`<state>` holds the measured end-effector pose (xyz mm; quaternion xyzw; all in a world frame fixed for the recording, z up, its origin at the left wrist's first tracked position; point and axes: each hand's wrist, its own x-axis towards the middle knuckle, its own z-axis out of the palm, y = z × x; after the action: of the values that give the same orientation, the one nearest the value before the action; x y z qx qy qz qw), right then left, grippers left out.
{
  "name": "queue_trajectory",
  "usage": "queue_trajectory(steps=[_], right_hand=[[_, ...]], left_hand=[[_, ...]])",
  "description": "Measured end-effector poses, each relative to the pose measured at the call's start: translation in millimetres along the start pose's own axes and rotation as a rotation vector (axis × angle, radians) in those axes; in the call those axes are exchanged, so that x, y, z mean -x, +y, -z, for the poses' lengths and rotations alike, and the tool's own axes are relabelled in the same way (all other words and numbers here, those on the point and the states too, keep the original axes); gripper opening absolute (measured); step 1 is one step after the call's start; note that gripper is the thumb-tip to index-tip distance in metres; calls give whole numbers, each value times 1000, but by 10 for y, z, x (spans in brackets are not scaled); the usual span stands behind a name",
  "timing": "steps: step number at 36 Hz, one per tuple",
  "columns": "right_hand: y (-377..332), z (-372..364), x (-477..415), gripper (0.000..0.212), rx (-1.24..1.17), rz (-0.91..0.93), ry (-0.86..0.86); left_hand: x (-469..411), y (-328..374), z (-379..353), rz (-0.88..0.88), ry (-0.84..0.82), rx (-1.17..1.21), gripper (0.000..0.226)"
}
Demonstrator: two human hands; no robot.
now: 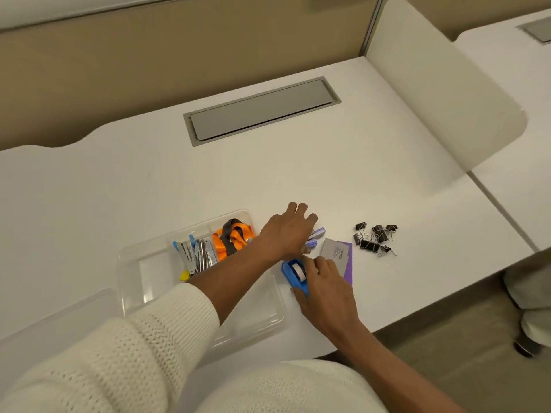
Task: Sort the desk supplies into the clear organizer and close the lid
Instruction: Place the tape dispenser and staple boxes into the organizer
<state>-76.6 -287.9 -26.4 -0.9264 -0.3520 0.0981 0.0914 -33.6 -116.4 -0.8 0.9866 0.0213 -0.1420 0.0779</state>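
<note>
The clear organizer (131, 263) sits on the white desk at lower left, its lid (53, 317) lying open to the left. Inside are several metal clips with blue tips (195, 253), a yellow piece (185, 275) and an orange lanyard (235, 238). My left hand (284, 231) reaches across the organizer and rests over small purple blocks (316, 235) to its right. My right hand (326, 289) grips a blue tape dispenser (293, 274) standing on the desk beside the organizer. A grey and purple card pack (340, 254) lies right of it. Several black binder clips (374, 238) lie further right.
A grey cable hatch (259, 110) is set into the desk at the back. A cream divider panel (441, 93) stands at the right. The desk's front edge runs at lower right, with floor and a chair base (527, 347) beyond.
</note>
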Motion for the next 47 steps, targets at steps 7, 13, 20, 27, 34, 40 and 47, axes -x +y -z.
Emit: queue_trajectory(steps=[7, 13, 20, 27, 34, 40, 47], right_hand=[[15, -57, 10, 62, 28, -11, 0], [-8, -81, 30, 65, 45, -14, 45], [-28, -85, 35, 66, 53, -16, 92], [-83, -72, -2, 70, 41, -61, 75], [-121, 140, 2, 58, -115, -125, 110], [-300, 529, -41, 61, -259, -136, 146], [-793, 677, -83, 80, -307, -62, 25]], left_hand=[[-124, 55, -128, -25, -33, -35, 58], [-186, 79, -81, -20, -11, 53, 41], [-184, 59, -16, 65, 13, 254, 34], [-16, -101, 194, 143, 99, 399, 39], [623, -425, 506, 260, 241, 457, 39], [1546, -794, 712, 463, 354, 501, 41], [2469, -793, 405, 659, 366, 583, 39]])
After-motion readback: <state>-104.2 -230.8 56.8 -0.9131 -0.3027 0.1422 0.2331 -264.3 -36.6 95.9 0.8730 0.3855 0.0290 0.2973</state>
